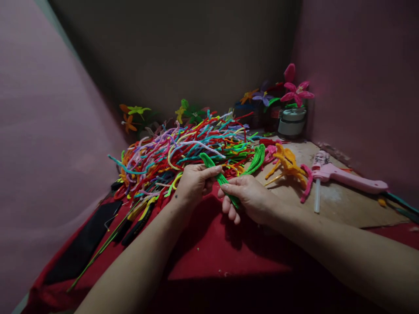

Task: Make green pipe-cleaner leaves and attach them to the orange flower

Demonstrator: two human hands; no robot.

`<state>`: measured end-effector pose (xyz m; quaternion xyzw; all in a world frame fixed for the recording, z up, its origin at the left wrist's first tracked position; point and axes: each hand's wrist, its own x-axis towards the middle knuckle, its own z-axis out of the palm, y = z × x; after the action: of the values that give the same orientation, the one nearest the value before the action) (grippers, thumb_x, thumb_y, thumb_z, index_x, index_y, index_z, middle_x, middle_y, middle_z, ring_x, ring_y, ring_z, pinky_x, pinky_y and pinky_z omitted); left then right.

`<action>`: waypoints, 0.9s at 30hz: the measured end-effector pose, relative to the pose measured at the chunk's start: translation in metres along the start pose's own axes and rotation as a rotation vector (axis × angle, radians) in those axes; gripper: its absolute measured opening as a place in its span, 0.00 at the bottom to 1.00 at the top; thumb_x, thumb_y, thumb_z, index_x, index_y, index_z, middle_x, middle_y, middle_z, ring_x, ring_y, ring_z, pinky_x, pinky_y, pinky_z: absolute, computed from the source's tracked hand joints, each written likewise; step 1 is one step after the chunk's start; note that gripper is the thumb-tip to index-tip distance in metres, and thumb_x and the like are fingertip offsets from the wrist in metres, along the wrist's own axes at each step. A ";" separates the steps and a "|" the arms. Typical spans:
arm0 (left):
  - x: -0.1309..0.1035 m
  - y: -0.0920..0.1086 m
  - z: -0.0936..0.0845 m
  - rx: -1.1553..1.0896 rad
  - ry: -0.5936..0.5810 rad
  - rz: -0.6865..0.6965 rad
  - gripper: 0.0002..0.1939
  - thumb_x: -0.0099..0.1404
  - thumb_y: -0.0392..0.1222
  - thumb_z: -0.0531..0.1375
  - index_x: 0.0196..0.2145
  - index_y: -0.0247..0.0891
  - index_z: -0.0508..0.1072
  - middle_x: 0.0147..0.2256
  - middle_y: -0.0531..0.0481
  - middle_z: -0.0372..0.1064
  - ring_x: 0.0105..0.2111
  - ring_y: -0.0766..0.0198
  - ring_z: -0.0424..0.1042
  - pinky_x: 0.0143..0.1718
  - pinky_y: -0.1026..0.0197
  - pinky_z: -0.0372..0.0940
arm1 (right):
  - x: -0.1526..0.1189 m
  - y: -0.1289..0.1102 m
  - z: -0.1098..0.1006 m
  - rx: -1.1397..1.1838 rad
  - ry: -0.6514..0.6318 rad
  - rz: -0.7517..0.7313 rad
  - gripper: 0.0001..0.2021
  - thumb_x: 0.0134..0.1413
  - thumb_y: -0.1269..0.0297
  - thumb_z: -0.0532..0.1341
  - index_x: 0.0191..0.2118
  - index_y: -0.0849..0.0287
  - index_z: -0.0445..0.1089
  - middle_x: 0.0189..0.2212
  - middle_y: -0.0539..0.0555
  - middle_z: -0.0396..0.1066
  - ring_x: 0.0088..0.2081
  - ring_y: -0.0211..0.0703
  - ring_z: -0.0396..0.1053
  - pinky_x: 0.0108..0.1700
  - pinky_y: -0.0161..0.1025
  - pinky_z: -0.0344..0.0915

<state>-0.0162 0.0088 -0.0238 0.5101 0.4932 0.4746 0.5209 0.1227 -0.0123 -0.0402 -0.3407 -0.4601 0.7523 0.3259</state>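
Between my two hands runs a green pipe-cleaner leaf, slanting from upper left to lower right. My left hand pinches its upper part between thumb and fingers. Lower down, my right hand grips it, and the leaf's end shows by the curled fingers. Just behind my right hand lie more green pipe-cleaner leaves. A big heap of many-coloured pipe cleaners spreads behind my left hand. Orange pipe-cleaner petals rest to the right on the cardboard.
A pink glue gun with a clear glue stick lies on the cardboard. Finished flowers stand in a jar at the back right. Yellow-black pliers and a black flat object lie left on the red cloth.
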 end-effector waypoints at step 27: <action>0.011 0.004 -0.019 0.254 0.204 0.173 0.15 0.45 0.44 0.65 0.15 0.33 0.64 0.11 0.58 0.55 0.12 0.75 0.52 0.14 0.69 0.45 | -0.003 -0.002 0.003 -0.142 0.013 0.055 0.10 0.53 0.72 0.48 0.24 0.62 0.62 0.09 0.47 0.64 0.08 0.32 0.59 0.09 0.27 0.56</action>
<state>-0.0348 0.0214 -0.0203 0.5617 0.5536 0.5008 0.3567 0.1222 -0.0155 -0.0364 -0.3804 -0.5006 0.7242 0.2833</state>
